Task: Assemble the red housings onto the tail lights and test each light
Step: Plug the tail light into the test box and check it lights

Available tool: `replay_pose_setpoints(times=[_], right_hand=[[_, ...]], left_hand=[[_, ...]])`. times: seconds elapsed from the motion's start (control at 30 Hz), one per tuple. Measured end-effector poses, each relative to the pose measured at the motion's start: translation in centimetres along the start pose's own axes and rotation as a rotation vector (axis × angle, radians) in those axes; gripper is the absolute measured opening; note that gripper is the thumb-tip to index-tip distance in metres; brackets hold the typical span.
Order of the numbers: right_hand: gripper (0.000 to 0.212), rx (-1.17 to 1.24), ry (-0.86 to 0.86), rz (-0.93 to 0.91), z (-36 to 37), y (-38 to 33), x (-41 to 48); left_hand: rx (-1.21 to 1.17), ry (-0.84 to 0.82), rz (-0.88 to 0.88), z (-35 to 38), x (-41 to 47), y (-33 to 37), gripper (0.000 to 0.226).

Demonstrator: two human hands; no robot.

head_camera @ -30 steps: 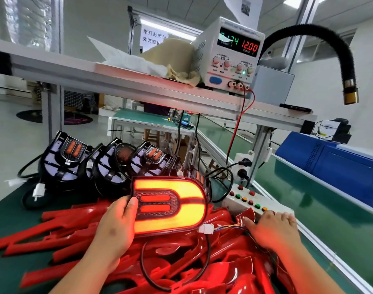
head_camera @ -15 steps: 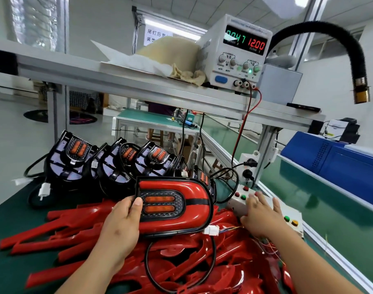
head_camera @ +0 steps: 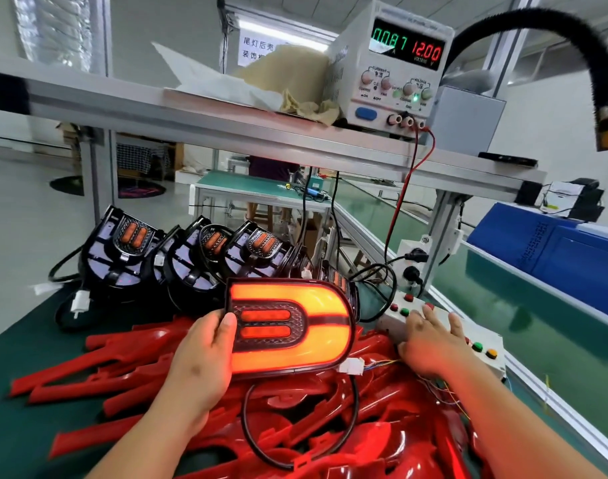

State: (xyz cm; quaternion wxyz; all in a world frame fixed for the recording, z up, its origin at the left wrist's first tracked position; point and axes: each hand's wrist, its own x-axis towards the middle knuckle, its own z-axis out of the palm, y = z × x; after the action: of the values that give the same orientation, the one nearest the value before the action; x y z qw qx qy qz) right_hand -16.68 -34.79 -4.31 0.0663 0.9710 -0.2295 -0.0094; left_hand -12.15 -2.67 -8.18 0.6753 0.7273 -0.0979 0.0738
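Observation:
My left hand (head_camera: 202,357) grips the left edge of a tail light (head_camera: 295,326) with its red housing on, held upright above a pile of red housings (head_camera: 295,430). The light glows bright orange-red. Its black cable loops down to a white connector (head_camera: 351,367). My right hand (head_camera: 430,340) lies with fingers spread on the white button box (head_camera: 482,337), fingertips on its buttons. Several bare black tail lights (head_camera: 191,261) stand in a row behind.
A power supply (head_camera: 395,67) on the upper shelf reads 12.00 V, with red and black leads running down. A black flexible hose (head_camera: 572,46) hangs at the right. Blue bin (head_camera: 551,257) sits beyond the green conveyor belt (head_camera: 523,323).
The tail light was lit a second ago, went dark half a second ago, and glows again now. My right hand slid forward onto the button box.

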Motion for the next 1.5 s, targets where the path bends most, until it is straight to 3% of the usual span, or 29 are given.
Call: replay_pose_setpoints(times=[0.43,0.63,0.77,0.87,1.0,1.13,1.33,1.5], right_hand=[[0.064,0.016,-0.011,0.009,-0.1,0.0,-0.2],[0.049,0.082,0.031,0.017,0.0,0.0,-0.3],[0.026,0.176,0.136,0.017,-0.8,-0.3,-0.7],[0.024,0.305,0.219,-0.093,-2.3,-1.1,-1.9],[0.03,0.43,0.043,-0.379,-3.0,-2.4,-4.5],[0.037,0.394,-0.041,-0.478,-1.8,-3.1,-5.5],[0.026,0.488,0.059,-0.491,-1.2,-3.3,-5.6],[0.016,0.538,0.244,-0.561,-1.4,-3.0,-6.0]], left_hand=[[-0.036,-0.004,-0.004,0.0,0.0,-0.1,0.025],[-0.028,-0.024,-0.024,-0.1,-0.3,0.4,0.023],[-0.021,-0.044,-0.035,-0.1,-0.4,0.7,0.026],[-0.017,-0.046,-0.046,-0.1,-0.4,0.8,0.028],[-0.026,-0.058,-0.059,-0.2,-0.5,0.8,0.031],[-0.031,-0.058,-0.071,-0.2,-0.7,1.1,0.033],[-0.06,-0.063,-0.082,-0.2,-0.6,1.0,0.023],[-0.133,-0.058,-0.117,-0.4,-0.3,1.5,0.031]])
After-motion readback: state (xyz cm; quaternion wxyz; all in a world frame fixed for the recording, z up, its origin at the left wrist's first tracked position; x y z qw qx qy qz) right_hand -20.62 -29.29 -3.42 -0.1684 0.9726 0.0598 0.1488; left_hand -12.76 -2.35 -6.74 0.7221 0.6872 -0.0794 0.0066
